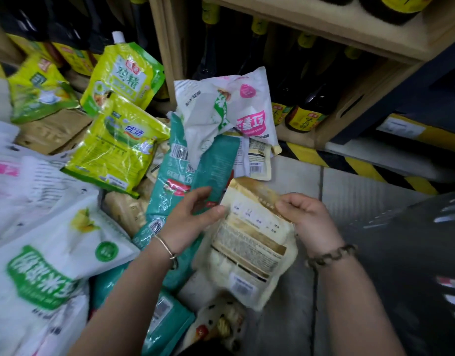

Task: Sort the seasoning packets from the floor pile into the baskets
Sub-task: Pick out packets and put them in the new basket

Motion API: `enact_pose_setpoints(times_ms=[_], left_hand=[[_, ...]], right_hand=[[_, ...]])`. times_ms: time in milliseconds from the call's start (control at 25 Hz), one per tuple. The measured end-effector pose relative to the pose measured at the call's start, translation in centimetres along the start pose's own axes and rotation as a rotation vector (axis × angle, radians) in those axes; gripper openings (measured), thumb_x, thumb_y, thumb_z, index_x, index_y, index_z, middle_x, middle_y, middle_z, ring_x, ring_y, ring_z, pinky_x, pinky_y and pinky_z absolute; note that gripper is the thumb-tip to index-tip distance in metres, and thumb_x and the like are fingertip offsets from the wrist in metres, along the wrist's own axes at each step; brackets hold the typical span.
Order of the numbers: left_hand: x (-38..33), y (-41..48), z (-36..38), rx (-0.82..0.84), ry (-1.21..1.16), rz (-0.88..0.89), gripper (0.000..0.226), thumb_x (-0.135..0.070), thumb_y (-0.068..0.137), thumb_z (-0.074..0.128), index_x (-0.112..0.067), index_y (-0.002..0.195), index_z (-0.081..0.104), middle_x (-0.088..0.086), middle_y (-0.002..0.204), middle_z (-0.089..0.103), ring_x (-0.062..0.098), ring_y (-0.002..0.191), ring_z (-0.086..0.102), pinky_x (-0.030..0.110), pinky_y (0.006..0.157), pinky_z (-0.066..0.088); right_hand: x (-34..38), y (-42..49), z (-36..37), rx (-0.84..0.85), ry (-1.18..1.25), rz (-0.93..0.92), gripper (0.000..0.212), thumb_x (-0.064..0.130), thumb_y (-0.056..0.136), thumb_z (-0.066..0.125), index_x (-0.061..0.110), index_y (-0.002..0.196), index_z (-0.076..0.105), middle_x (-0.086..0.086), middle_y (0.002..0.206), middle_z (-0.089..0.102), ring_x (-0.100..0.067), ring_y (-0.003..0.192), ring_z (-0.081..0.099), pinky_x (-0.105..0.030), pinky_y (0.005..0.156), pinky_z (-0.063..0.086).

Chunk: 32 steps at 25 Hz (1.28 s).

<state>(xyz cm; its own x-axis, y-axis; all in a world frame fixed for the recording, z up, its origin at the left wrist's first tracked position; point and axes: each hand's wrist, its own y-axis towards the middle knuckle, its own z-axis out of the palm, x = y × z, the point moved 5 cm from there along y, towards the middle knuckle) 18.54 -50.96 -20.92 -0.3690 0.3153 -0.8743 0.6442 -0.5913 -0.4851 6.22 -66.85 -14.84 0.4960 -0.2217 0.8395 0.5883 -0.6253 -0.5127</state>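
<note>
Two hands, left (187,222) gripping teal packet (216,165), right (308,217) pinching cream packet (249,242)

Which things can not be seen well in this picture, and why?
Head view:
- Baskets: none in frame.
- Cream packet: front turned away, print too small.
- Teal packet: lower end behind the left hand.
- White packets, left edge: blurred, cut off.

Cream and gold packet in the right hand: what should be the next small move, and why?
Probably lift the cream and gold packet clear of the pile: the right hand pinches its top edge, while its lower end seems to rest on other packets. The left hand grips a teal packet. No basket shows here, so the target cannot be told.
</note>
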Motion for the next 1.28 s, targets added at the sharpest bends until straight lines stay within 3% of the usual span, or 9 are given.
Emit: enact_pose_setpoints(times_ms=[120, 200, 400, 640, 720, 840, 960, 1080, 1280], left_hand=[[0.7, -2.1, 0.1, 0.317, -0.193, -0.130, 0.059, -0.047, 0.040, 0.088, -0.019, 0.091, 0.074, -0.002, 0.093, 0.073, 0.014, 0.087, 0.069, 0.021, 0.072, 0.053], [1.7, -3.4, 0.7, 0.393, -0.241, -0.127, 0.050, -0.036, 0.044, 0.089, -0.019, 0.089, 0.077, 0.002, 0.094, 0.074, 0.017, 0.089, 0.069, 0.023, 0.073, 0.053], [4.6, -5.5, -0.6, 0.142, -0.387, -0.186, 0.031, -0.002, 0.062, 0.075, -0.007, 0.092, 0.071, 0.019, 0.099, 0.071, 0.030, 0.087, 0.069, 0.035, 0.075, 0.057], [6.7, -7.5, -5.0, -0.217, -0.484, -0.241, 0.028, -0.007, 0.059, 0.070, -0.003, 0.087, 0.070, 0.016, 0.084, 0.073, 0.026, 0.070, 0.071, 0.029, 0.056, 0.055], [6.6, -7.7, -6.8, -0.288, -0.480, -0.227, 0.029, -0.006, 0.060, 0.070, -0.002, 0.089, 0.068, 0.015, 0.082, 0.073, 0.026, 0.068, 0.071, 0.029, 0.054, 0.055], [6.9, -7.7, -8.9, -0.386, -0.477, -0.245, 0.030, -0.008, 0.058, 0.071, -0.001, 0.087, 0.068, 0.014, 0.077, 0.073, 0.026, 0.063, 0.070, 0.032, 0.054, 0.056], [7.4, -7.6, -9.8, -0.444, -0.478, -0.257, 0.035, -0.012, 0.057, 0.072, -0.004, 0.090, 0.068, 0.014, 0.080, 0.073, 0.028, 0.068, 0.070, 0.038, 0.066, 0.056], [7.9, -7.5, -9.7, -0.456, -0.508, -0.269, 0.026, -0.005, 0.066, 0.070, -0.004, 0.092, 0.067, 0.013, 0.078, 0.073, 0.028, 0.066, 0.070, 0.037, 0.061, 0.057], [8.1, -7.4, -9.4, -0.467, -0.567, -0.311, 0.024, -0.004, 0.068, 0.069, -0.004, 0.092, 0.066, 0.013, 0.076, 0.073, 0.028, 0.063, 0.070, 0.035, 0.052, 0.056]], right_hand=[[0.2, 0.0, 2.2, 0.199, 0.174, 0.053, 0.023, -0.003, 0.088, 0.052, 0.007, 0.070, 0.063, 0.001, 0.056, 0.066, -0.006, 0.049, 0.060, -0.016, 0.050, 0.049], [0.8, 0.9, 3.5, 0.247, 0.129, 0.032, 0.022, -0.001, 0.088, 0.052, 0.008, 0.070, 0.063, 0.001, 0.057, 0.066, -0.007, 0.050, 0.060, -0.020, 0.054, 0.051], [0.4, 3.6, 7.7, 0.348, -0.215, -0.027, 0.020, 0.011, 0.088, 0.061, 0.018, 0.070, 0.064, 0.010, 0.063, 0.063, -0.003, 0.061, 0.057, -0.021, 0.066, 0.048], [-3.3, 8.2, 9.2, -0.153, -0.081, 0.114, 0.028, 0.021, 0.080, 0.068, 0.014, 0.056, 0.054, -0.006, 0.061, 0.055, -0.021, 0.062, 0.054, -0.030, 0.063, 0.043], [-3.9, 9.0, 10.6, -0.169, -0.106, 0.149, 0.016, 0.025, 0.075, 0.071, 0.010, 0.074, 0.064, -0.007, 0.076, 0.066, -0.022, 0.072, 0.063, -0.032, 0.071, 0.052], [-4.9, 9.4, 11.9, -0.182, -0.054, 0.236, 0.048, 0.032, 0.074, 0.072, 0.007, 0.113, 0.057, -0.009, 0.106, 0.066, -0.024, 0.088, 0.064, -0.035, 0.080, 0.054], [-5.9, 9.2, 12.2, -0.167, 0.001, 0.364, 0.074, 0.049, 0.069, 0.073, 0.009, 0.125, 0.046, -0.006, 0.116, 0.057, -0.022, 0.092, 0.054, -0.031, 0.078, 0.043], [-5.9, 9.1, 12.2, -0.142, -0.038, 0.456, 0.095, 0.058, 0.064, 0.074, 0.010, 0.137, 0.037, -0.009, 0.133, 0.049, -0.027, 0.116, 0.050, -0.039, 0.091, 0.041], [-6.2, 8.8, 13.5, -0.099, 0.202, 0.351, 0.061, 0.033, 0.072, 0.078, 0.009, 0.122, 0.054, -0.006, 0.119, 0.062, -0.023, 0.102, 0.060, -0.033, 0.090, 0.048]])
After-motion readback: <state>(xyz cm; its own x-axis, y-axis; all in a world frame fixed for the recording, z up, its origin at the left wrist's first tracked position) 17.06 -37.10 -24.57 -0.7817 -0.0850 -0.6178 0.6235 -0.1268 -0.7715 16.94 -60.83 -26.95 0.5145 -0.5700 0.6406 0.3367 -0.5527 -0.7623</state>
